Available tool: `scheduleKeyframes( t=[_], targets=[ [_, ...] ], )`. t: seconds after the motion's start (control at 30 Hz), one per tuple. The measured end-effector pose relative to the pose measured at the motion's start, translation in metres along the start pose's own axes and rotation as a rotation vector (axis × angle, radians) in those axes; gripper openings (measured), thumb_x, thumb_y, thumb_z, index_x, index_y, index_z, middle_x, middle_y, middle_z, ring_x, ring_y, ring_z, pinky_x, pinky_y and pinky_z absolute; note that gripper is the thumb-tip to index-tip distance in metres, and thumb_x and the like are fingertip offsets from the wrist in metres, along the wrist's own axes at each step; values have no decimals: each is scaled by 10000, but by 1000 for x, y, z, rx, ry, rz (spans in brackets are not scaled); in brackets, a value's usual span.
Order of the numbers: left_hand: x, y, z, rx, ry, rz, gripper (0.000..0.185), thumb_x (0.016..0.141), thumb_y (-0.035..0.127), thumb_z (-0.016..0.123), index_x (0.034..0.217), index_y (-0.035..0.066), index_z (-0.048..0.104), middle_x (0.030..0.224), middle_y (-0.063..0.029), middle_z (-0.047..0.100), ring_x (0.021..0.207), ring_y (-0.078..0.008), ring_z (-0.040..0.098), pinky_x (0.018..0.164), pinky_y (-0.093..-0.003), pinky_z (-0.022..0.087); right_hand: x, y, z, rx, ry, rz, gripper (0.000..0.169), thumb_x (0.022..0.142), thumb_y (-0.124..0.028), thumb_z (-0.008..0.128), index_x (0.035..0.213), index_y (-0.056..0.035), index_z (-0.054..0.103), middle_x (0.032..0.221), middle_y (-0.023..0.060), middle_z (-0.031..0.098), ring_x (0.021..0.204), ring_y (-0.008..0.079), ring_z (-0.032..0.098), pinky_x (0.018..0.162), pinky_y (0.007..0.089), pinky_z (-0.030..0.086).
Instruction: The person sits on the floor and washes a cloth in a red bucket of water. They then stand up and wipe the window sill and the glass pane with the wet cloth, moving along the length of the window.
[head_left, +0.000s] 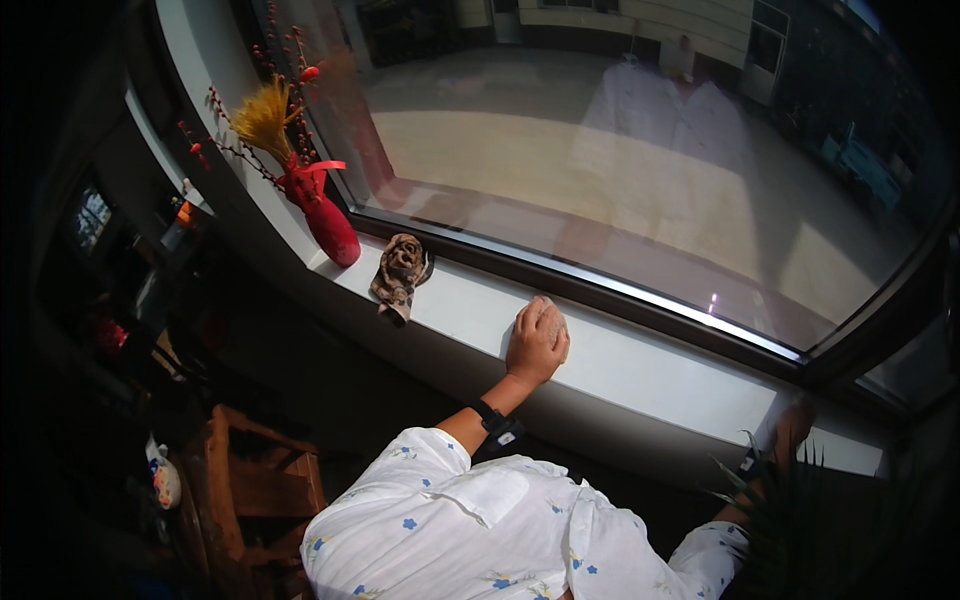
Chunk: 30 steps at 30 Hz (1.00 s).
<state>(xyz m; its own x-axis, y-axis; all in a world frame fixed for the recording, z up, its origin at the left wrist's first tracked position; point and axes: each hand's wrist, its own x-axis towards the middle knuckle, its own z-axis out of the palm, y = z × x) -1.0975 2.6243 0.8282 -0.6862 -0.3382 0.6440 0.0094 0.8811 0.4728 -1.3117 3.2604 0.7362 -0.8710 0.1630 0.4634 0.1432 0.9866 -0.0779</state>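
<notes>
Pressed on the white window sill (465, 307), my left hand (534, 345) grips a beige cloth (553, 330), bunched under the fingers. My right hand (793, 421) lies in shadow at the sill's right part, partly behind plant leaves; whether it holds anything cannot be told. To the left of my left hand a crumpled patterned brown and black cloth (403, 271) lies on the sill. Beside it, at the sill's left end, stands a red vase (334, 229) with dried yellow stalks and red-berry branches.
A large window pane (525, 150) in a dark frame rises behind the sill, showing reflections and a paved yard. Green plant leaves (806, 480) reach in at the lower right. A brown wooden chair (266, 480) stands at the lower left.
</notes>
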Motion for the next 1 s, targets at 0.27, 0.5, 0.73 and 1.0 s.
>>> scheduleKeyframes(
  t=[0.27,0.5,0.73,1.0],
  targets=[
    [-3,-3,-3,29,5,-9,423,835,179,662,1220,23,580,1297,-202,510,1205,-397,495,1035,-481,424,-47,-175,-84,47,-137,27,338,920,-139,504,1207,-25,639,1294,172,589,1223,361,520,1055,449,408],
    [-1,-2,4,16,0,14,427,842,180,655,1227,16,572,1307,-202,498,1219,-399,480,1047,-481,412,-103,-291,-108,173,-69,-99,380,927,-148,530,1278,-16,591,1394,176,531,1381,385,394,1151,468,292],
    [-4,-5,2,13,-5,2,439,849,202,645,1227,-10,577,1301,-216,493,1232,-407,467,1062,-485,403,-157,-411,-136,371,-101,-330,447,862,-116,601,1295,-14,563,1409,177,512,1375,383,390,1144,469,283],
    [-2,-5,4,23,-12,0,448,840,205,655,1229,-6,584,1326,-226,496,1233,-413,473,1060,-483,412,-196,-474,-162,640,-97,-671,393,858,-103,603,1246,-50,621,1398,161,529,1372,392,398,1123,484,325]
  ],
)
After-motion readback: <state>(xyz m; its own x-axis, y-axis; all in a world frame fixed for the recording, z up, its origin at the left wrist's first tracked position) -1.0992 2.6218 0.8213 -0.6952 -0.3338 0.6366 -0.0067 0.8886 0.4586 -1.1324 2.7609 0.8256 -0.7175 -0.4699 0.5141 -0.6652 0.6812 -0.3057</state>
